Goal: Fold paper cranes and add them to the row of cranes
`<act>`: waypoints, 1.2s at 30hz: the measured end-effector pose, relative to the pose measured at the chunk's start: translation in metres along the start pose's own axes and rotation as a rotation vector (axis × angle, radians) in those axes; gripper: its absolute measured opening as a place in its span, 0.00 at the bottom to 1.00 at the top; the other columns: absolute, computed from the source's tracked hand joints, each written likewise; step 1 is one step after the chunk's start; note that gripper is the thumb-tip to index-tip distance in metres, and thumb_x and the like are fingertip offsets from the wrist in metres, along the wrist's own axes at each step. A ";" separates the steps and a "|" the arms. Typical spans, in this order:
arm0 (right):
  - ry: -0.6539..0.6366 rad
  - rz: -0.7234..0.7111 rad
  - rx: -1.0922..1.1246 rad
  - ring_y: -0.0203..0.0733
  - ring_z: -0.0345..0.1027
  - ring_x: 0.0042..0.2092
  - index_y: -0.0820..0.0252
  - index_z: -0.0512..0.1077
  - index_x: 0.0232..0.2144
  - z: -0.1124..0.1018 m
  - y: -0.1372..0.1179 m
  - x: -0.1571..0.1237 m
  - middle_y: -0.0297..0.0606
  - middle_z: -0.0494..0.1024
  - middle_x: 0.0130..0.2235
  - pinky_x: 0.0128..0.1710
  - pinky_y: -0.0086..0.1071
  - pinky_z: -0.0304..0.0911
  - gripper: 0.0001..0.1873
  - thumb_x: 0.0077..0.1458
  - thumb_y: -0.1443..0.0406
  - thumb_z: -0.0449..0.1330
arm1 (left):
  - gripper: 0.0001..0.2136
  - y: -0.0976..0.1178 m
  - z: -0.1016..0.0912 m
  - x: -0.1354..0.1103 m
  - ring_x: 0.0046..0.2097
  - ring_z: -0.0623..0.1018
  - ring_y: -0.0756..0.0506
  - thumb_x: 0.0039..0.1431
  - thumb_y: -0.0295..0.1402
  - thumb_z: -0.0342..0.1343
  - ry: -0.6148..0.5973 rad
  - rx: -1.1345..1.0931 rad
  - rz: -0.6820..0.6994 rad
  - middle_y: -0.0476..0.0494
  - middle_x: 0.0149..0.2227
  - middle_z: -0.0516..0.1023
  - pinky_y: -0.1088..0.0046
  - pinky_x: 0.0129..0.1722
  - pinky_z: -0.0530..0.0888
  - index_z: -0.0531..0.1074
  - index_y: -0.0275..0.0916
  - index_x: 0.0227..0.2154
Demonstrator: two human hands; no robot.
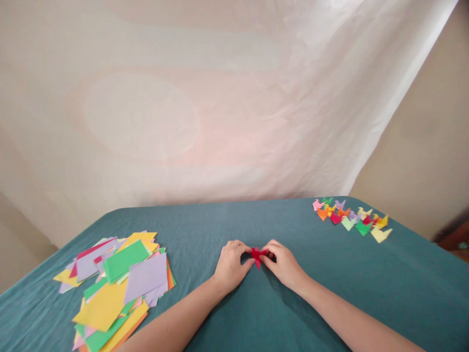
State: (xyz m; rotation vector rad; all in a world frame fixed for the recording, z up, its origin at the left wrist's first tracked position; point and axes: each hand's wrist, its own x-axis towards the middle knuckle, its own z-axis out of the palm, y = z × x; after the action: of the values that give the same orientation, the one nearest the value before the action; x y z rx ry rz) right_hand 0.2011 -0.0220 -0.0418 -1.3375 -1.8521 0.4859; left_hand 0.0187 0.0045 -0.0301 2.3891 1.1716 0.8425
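Between my two hands is a small red folded paper figure [257,256], with several points sticking out. My left hand [231,264] pinches its left side between thumb and fingers. On the opposite side, my right hand [284,264] grips the right edge the same way. The fingertips cover parts of the folds. Both hands are low over the middle of the table, and one red point hangs down toward me.
A loose heap of coloured paper sheets [146,277] spreads over the left of the green-covered table [198,222]. Several small folded paper birds [364,228] stand in rows at the far right. A pale cloth [234,112] hangs behind the table.
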 end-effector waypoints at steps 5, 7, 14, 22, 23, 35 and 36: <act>0.018 0.042 0.091 0.36 0.64 0.30 0.58 0.73 0.35 -0.004 -0.001 -0.001 0.36 0.71 0.34 0.31 0.30 0.62 0.08 0.49 0.66 0.58 | 0.09 0.001 -0.002 0.000 0.43 0.71 0.42 0.51 0.32 0.57 -0.002 -0.017 -0.012 0.44 0.37 0.74 0.66 0.44 0.66 0.74 0.42 0.37; 0.029 0.054 0.155 0.35 0.65 0.30 0.58 0.72 0.38 -0.006 0.000 -0.001 0.36 0.71 0.35 0.32 0.31 0.62 0.11 0.48 0.67 0.57 | 0.09 0.002 -0.003 0.000 0.43 0.71 0.42 0.51 0.31 0.56 -0.007 -0.029 -0.018 0.44 0.37 0.74 0.65 0.44 0.66 0.74 0.42 0.37; 0.079 0.149 0.318 0.38 0.66 0.34 0.60 0.69 0.41 -0.011 0.009 -0.001 0.38 0.73 0.37 0.35 0.32 0.64 0.20 0.43 0.73 0.52 | 0.10 0.003 -0.004 0.001 0.44 0.71 0.42 0.51 0.28 0.55 0.002 -0.072 -0.018 0.44 0.38 0.74 0.65 0.45 0.66 0.74 0.42 0.37; 0.042 0.077 0.158 0.41 0.67 0.39 0.58 0.70 0.40 -0.005 0.004 0.000 0.38 0.74 0.38 0.39 0.35 0.61 0.15 0.47 0.68 0.58 | 0.12 0.003 -0.003 0.001 0.44 0.70 0.43 0.51 0.23 0.52 0.026 -0.079 0.009 0.44 0.38 0.73 0.66 0.46 0.66 0.73 0.42 0.38; 0.029 0.057 0.121 0.41 0.66 0.39 0.58 0.71 0.38 -0.004 0.002 0.000 0.38 0.74 0.37 0.40 0.36 0.61 0.12 0.47 0.68 0.59 | 0.13 0.003 -0.003 0.001 0.44 0.70 0.43 0.51 0.23 0.52 0.027 -0.082 0.009 0.44 0.38 0.73 0.66 0.46 0.66 0.73 0.41 0.38; -0.025 0.050 0.307 0.38 0.66 0.35 0.60 0.72 0.28 -0.009 0.002 0.001 0.36 0.73 0.33 0.36 0.30 0.59 0.07 0.53 0.62 0.57 | 0.10 0.004 -0.005 0.002 0.38 0.73 0.46 0.50 0.38 0.60 -0.054 -0.289 -0.071 0.48 0.34 0.76 0.72 0.41 0.67 0.75 0.41 0.35; -0.046 0.043 0.321 0.38 0.66 0.35 0.60 0.72 0.28 -0.009 0.001 0.001 0.36 0.72 0.33 0.36 0.30 0.59 0.08 0.53 0.62 0.58 | 0.09 0.005 -0.006 0.002 0.37 0.74 0.47 0.52 0.39 0.59 -0.065 -0.314 -0.069 0.48 0.33 0.77 0.73 0.40 0.67 0.76 0.41 0.34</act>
State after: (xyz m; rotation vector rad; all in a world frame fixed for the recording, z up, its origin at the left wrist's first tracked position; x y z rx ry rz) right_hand 0.2087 -0.0220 -0.0362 -1.1582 -1.6974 0.8055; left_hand 0.0186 0.0030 -0.0224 2.0943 1.0079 0.8496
